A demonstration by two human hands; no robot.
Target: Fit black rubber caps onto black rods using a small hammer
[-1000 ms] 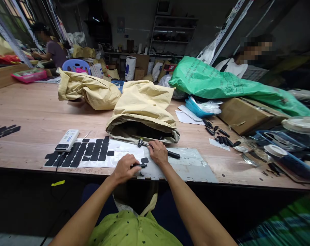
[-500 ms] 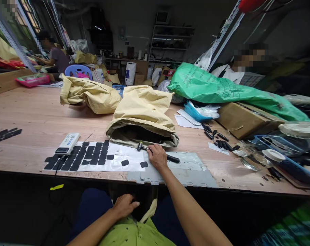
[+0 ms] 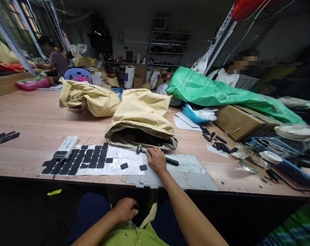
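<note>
My right hand (image 3: 157,159) rests on the table with its fingers closed round the shaft of a small hammer (image 3: 167,160), whose metal head (image 3: 139,149) lies just in front of an open tan sack (image 3: 142,118). My left hand (image 3: 124,209) is down below the table edge at my lap, fingers curled; whether it holds anything is hidden. On the table lies a white sheet (image 3: 114,163) with several black rubber pads (image 3: 87,159) in rows. Two loose pads (image 3: 124,166) lie near my right hand. A grey plate (image 3: 180,176) lies under my right wrist.
A white remote-like device (image 3: 66,147) lies at the sheet's left end. A second tan sack (image 3: 89,96), a green bag (image 3: 221,90), a cardboard box (image 3: 240,121), black small parts (image 3: 217,140) and plastic containers (image 3: 285,147) crowd the right. Two other people sit at the far side.
My left hand left the grey plate, where it pinched a thin black piece, and dropped below the table edge to my lap. My right hand stayed on the hammer.
</note>
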